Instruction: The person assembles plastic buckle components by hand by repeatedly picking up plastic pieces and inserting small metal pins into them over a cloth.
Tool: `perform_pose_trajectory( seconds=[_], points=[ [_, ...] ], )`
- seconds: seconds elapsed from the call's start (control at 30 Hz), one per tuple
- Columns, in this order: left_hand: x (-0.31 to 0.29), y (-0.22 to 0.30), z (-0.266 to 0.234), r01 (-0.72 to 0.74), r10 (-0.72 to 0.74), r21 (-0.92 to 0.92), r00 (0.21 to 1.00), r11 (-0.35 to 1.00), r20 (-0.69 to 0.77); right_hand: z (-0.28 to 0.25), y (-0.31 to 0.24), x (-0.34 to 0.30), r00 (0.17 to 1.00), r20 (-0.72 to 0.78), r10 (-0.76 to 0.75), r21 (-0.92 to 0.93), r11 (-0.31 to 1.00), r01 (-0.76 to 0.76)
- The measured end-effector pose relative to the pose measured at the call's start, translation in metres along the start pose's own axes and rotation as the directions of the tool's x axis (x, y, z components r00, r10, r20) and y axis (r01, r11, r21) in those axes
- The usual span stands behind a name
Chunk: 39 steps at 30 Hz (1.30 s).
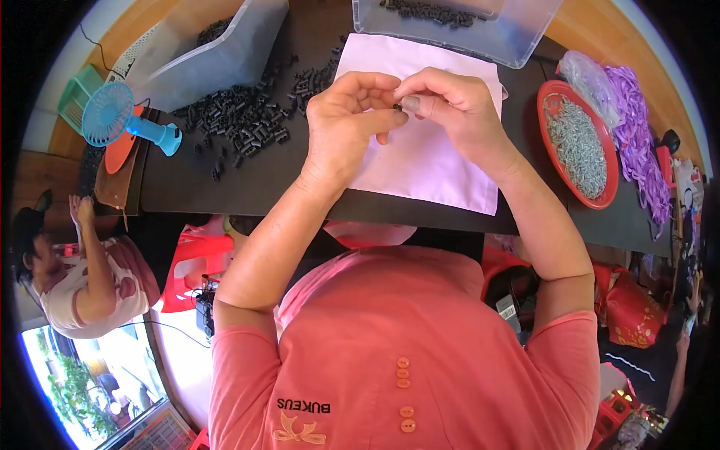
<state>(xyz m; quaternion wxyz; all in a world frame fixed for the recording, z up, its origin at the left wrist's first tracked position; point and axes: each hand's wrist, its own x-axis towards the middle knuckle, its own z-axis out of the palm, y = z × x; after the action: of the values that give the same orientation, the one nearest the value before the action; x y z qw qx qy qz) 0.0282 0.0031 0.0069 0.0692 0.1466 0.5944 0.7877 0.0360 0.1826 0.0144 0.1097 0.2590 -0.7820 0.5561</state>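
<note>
Above a pale pink cloth (420, 169) on the dark table, my two hands meet fingertip to fingertip. Between thumb and fingers, my left hand (339, 124) pinches a small dark piece (398, 106), mostly hidden by the fingertips. My right hand (463, 112) is closed at the same spot, its thumb and forefinger pressed against the piece. Left of the cloth lies a loose pile of small black plastic parts (238, 124), the nearest things to my left hand. A red oval basin (546, 142) of thin silvery metal pieces (577, 146) stands to the right.
Translucent bins (225, 64) holding black parts stand at the back left and back centre (517, 41). A blue fan (112, 116) is at the left edge. Purple straps (637, 135) and a clear plastic bag (589, 79) lie far right. Another person (97, 289) is at far left.
</note>
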Motion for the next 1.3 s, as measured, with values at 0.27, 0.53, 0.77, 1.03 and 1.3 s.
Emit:
perform_pose_trajectory(
  seconds=[0.27, 0.53, 0.77, 1.03, 1.3],
  points=[
    [0.001, -0.004, -0.003, 0.078, -0.076, -0.095, 0.997, 0.992, 0.024, 0.000, 0.000, -0.001, 0.998, 0.000, -0.063, -0.085, 0.994, 0.063],
    [0.004, -0.004, -0.009, 0.157, -0.154, -0.194, 0.988, 0.968, 0.029, 0.001, 0.000, -0.002, 0.987, 0.035, -0.159, -0.249, 0.955, 0.163],
    [0.006, -0.009, -0.020, 0.224, -0.239, -0.375, 0.971, 0.900, 0.005, 0.019, 0.000, -0.001, 0.954, -0.005, -0.298, -0.298, 0.911, 0.284],
    [0.004, -0.011, -0.010, 0.265, -0.260, -0.185, 0.964, 0.946, 0.049, 0.009, -0.007, 0.002, 0.926, 0.016, -0.377, -0.451, 0.824, 0.343],
    [0.001, -0.010, -0.021, 0.356, -0.327, -0.275, 0.934, 0.893, 0.145, 0.002, -0.007, 0.003, 0.991, 0.107, -0.086, -0.189, 0.976, 0.105]
  ],
)
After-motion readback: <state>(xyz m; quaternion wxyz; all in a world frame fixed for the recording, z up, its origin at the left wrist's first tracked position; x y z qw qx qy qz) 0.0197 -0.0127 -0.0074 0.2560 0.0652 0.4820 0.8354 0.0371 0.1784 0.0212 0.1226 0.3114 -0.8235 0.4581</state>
